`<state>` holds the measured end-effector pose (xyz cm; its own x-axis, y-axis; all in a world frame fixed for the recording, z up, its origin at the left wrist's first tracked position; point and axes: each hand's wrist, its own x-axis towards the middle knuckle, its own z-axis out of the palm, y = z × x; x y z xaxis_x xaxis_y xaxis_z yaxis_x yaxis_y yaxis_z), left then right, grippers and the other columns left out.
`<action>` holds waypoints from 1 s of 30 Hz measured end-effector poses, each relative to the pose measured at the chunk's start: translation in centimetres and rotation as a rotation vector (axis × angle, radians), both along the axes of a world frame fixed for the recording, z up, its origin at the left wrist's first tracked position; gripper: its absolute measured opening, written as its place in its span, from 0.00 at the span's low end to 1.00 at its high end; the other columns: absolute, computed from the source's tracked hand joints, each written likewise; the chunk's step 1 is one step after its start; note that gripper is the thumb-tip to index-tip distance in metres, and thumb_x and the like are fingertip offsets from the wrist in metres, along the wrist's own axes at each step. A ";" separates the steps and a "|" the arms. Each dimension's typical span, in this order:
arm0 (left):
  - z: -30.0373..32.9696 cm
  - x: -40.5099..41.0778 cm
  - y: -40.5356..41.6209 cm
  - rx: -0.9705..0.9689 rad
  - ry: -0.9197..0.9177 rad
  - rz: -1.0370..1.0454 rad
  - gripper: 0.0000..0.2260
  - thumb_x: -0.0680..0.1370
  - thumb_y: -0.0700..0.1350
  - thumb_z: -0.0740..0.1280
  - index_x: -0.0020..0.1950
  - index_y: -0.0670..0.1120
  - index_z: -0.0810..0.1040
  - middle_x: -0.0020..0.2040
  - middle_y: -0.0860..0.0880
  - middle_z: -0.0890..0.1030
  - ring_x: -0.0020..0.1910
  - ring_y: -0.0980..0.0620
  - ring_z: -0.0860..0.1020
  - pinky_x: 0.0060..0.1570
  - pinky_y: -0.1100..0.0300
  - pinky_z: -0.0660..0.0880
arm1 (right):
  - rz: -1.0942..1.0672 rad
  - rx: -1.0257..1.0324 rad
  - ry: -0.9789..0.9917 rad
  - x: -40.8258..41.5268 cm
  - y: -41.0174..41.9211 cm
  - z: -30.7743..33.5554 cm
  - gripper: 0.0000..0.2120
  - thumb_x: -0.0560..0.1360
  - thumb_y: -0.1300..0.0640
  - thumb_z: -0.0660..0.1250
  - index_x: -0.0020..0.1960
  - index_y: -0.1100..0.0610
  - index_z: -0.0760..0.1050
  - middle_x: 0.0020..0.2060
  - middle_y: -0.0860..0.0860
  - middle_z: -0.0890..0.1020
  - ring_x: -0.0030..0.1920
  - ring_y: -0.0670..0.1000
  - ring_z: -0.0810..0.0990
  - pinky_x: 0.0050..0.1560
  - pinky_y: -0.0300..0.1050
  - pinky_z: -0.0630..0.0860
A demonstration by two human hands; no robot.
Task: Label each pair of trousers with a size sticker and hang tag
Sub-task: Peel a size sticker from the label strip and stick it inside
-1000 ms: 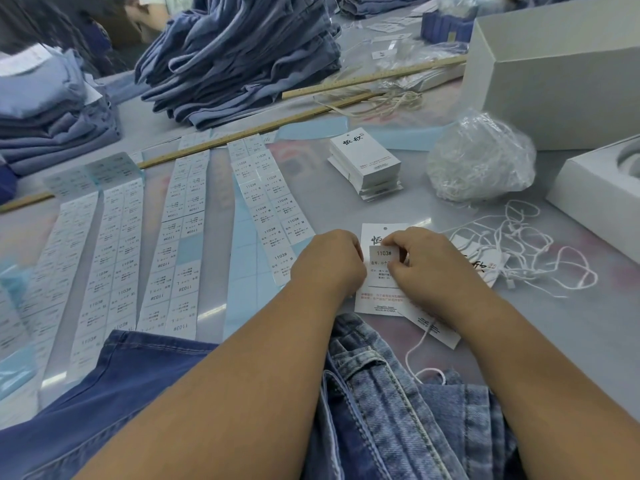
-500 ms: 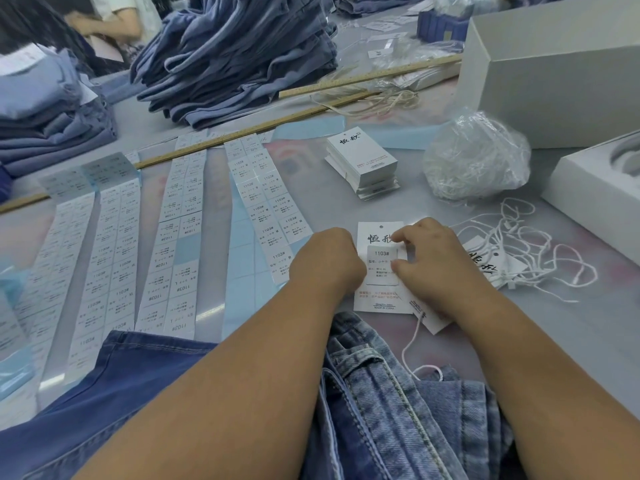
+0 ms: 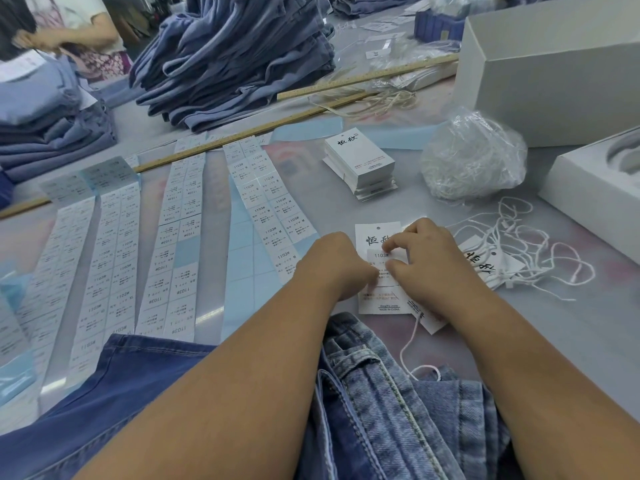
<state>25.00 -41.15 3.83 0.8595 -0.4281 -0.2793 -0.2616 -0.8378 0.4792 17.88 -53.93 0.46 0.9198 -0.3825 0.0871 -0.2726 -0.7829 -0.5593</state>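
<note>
Two bare hands meet over a white hang tag (image 3: 375, 237) lying flat on the grey surface (image 3: 519, 327). The right hand (image 3: 433, 261) has its fingers (image 3: 398, 241) curled down, pressing a small size sticker (image 3: 379, 255) printed "1103#" onto the tag. The left hand (image 3: 337, 263) is curled at the tag's left edge, its fingertips hidden, so I cannot tell whether it pinches anything.

The tag looks like thin, stiff, light card, best held by its edges; the sticker is flimsy and probably tacky, best handled by a corner.

Directly below the fingers lie two pairs of trousers: a pale pair (image 3: 388, 393), soft and heavy, and a darker pair (image 3: 104, 393). A white string (image 3: 410, 344) runs from the tag toward the pale pair. Left of the fingers lie about five sticker strips (image 3: 180, 244). Beyond the fingers sits one stack of tags (image 3: 363, 164); to their right, loose strings (image 3: 519, 244).
</note>
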 end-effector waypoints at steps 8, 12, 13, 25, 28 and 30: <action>-0.1 0.1 -0.1 -0.217 0.042 0.045 0.11 0.74 0.44 0.72 0.48 0.51 0.71 0.52 0.47 0.79 0.48 0.48 0.79 0.44 0.56 0.77 | 0.012 -0.008 -0.002 0.0 0.1 0.0 0.13 0.75 0.53 0.68 0.59 0.48 0.79 0.57 0.50 0.71 0.62 0.53 0.66 0.58 0.43 0.63; -0.1 0.2 0.0 -0.255 0.039 0.056 0.15 0.74 0.44 0.72 0.58 0.49 0.71 0.55 0.46 0.80 0.51 0.48 0.79 0.40 0.60 0.71 | 0.018 0.006 0.000 -0.1 0.3 0.3 0.13 0.75 0.52 0.68 0.60 0.46 0.79 0.56 0.49 0.71 0.61 0.53 0.66 0.60 0.46 0.66; -0.1 0.2 0.0 -0.255 0.031 0.059 0.16 0.75 0.44 0.72 0.59 0.49 0.71 0.56 0.47 0.79 0.51 0.49 0.79 0.38 0.62 0.70 | 0.017 0.014 -0.004 -0.1 0.3 0.3 0.13 0.75 0.51 0.68 0.60 0.46 0.79 0.55 0.49 0.71 0.61 0.53 0.66 0.60 0.46 0.65; 0.4 0.3 0.0 -0.197 -0.107 0.081 0.06 0.79 0.43 0.64 0.43 0.50 0.75 0.43 0.52 0.79 0.39 0.55 0.76 0.32 0.62 0.70 | -0.091 0.109 -0.057 -0.1 0.4 0.8 0.28 0.74 0.52 0.70 0.71 0.56 0.69 0.62 0.54 0.69 0.66 0.55 0.68 0.65 0.47 0.66; 0.6 0.2 0.1 -0.183 -0.169 0.079 0.06 0.80 0.44 0.63 0.46 0.50 0.79 0.45 0.50 0.81 0.42 0.51 0.78 0.37 0.58 0.75 | -0.098 0.120 -0.066 -0.1 0.4 0.8 0.27 0.74 0.51 0.70 0.70 0.56 0.70 0.62 0.53 0.70 0.66 0.55 0.68 0.64 0.48 0.67; 0.6 0.1 0.2 -0.193 -0.177 0.074 0.08 0.80 0.43 0.63 0.46 0.49 0.81 0.44 0.51 0.82 0.41 0.51 0.79 0.37 0.59 0.76 | -0.112 0.135 -0.084 -0.1 0.4 0.8 0.27 0.74 0.51 0.71 0.70 0.57 0.69 0.62 0.53 0.70 0.66 0.55 0.69 0.64 0.48 0.67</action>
<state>25.15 -41.00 4.48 0.9185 -0.3933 -0.0415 -0.2971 -0.7555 0.5839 17.80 -53.49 1.23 0.8623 -0.4959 0.1028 -0.3018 -0.6662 -0.6820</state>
